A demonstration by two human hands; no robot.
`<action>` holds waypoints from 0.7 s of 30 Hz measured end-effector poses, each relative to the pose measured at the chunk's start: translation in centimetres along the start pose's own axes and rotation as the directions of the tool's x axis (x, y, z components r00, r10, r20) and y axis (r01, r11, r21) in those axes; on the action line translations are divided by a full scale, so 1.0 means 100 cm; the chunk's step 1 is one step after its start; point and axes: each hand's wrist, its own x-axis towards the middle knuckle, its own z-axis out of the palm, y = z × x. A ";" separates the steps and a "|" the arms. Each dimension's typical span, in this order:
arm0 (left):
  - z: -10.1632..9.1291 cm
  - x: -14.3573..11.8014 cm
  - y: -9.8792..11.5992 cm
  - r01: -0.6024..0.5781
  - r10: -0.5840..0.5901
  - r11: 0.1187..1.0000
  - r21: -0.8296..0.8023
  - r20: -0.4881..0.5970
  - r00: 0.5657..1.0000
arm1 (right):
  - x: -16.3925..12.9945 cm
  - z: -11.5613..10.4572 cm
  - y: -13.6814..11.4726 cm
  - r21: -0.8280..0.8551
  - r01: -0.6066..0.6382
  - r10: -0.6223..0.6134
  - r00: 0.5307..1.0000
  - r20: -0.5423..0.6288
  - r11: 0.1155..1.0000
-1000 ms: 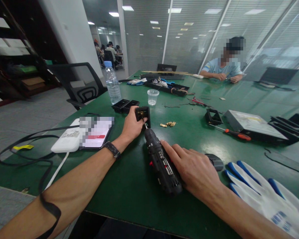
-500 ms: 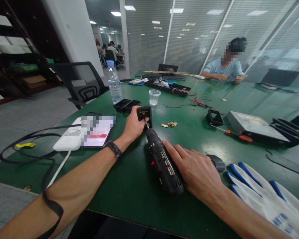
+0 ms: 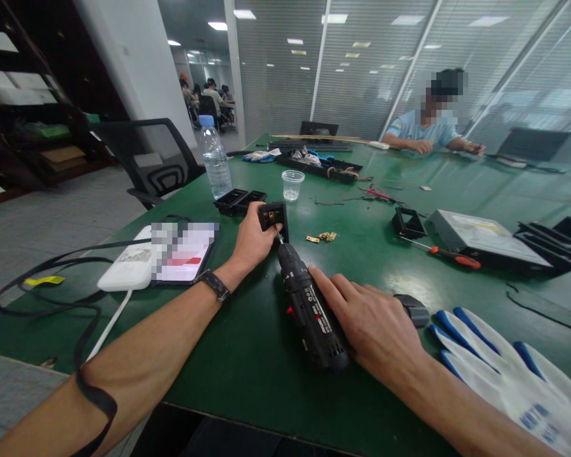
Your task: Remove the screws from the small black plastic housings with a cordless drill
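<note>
My left hand (image 3: 253, 238) grips a small black plastic frame (image 3: 280, 211) by its left side, with brass-coloured pieces visible inside it. A black cordless drill (image 3: 311, 311) lies on its side in my right hand (image 3: 374, 311), its battery end (image 3: 412, 311) showing beyond the knuckles. The drill's bit points up into the frame beside my left fingers; its very tip is hidden. To the right of the frame, a little pile of brass pieces (image 3: 326, 237) rests on the green table (image 3: 247, 362).
Behind the left hand are more black frames (image 3: 240, 202), a water bottle (image 3: 214, 158) and a plastic cup (image 3: 293, 185). A phone (image 3: 183, 260) and white power bank (image 3: 128, 260) lie left. Rightward are a screwdriver (image 3: 454, 257), metal box (image 3: 490, 238) and gloves (image 3: 509, 374). Someone sits across.
The view has shifted slightly. Both hands, the frame and the drill hold nearly the same position. Across the table, the other person's hand has moved outward to the right.
</note>
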 end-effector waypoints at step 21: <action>-0.002 -0.001 0.004 0.012 -0.012 1.000 0.013 0.004 1.000 | 0.001 -0.001 0.000 0.026 0.006 -0.007 1.000 0.002 1.000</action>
